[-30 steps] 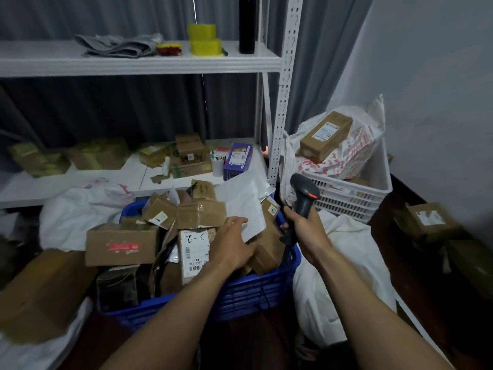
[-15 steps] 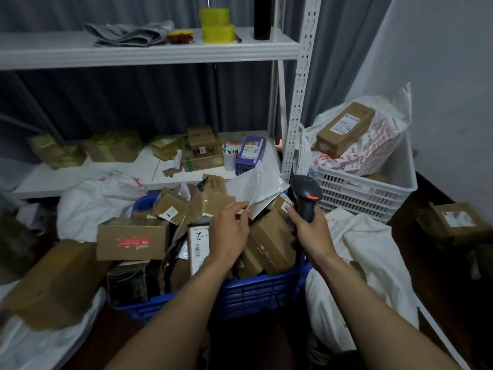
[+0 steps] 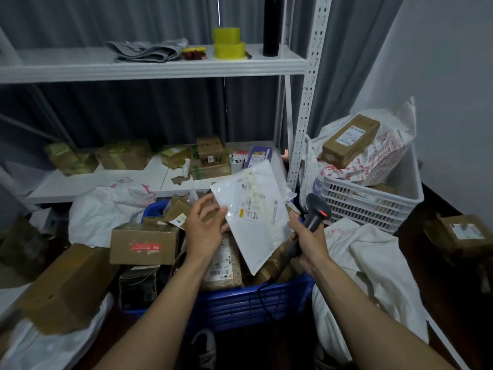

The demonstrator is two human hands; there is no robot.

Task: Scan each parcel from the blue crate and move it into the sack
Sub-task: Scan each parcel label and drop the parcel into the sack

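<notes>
A flat white plastic mailer, smooth, faintly crinkled and tilted, shows a printed label on its face. It is held up between the two hands. The left hand pinches its left edge, thumb on the front. The right hand, just beside its lower right edge, grips the dark scanner by the handle. Below both hands sits the slatted blue crate, heaped with brown cardboard boxes. A limp white sack lies right of the right hand.
</notes>
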